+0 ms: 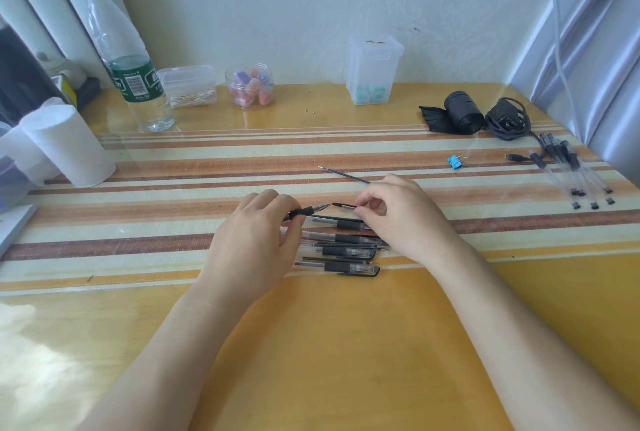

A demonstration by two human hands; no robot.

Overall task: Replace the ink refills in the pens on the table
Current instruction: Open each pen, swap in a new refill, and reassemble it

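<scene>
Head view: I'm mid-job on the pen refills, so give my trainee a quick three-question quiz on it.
1. True or false: the blue clip lies left of the bottle.
2. The left hand grips: A a pen; B a roll of paper; C a jar.
3. Fill in: the right hand pinches a pen ____.
Key: 1 false, the blue clip lies far to the right of the bottle. 2 A. 3 cap.
</scene>
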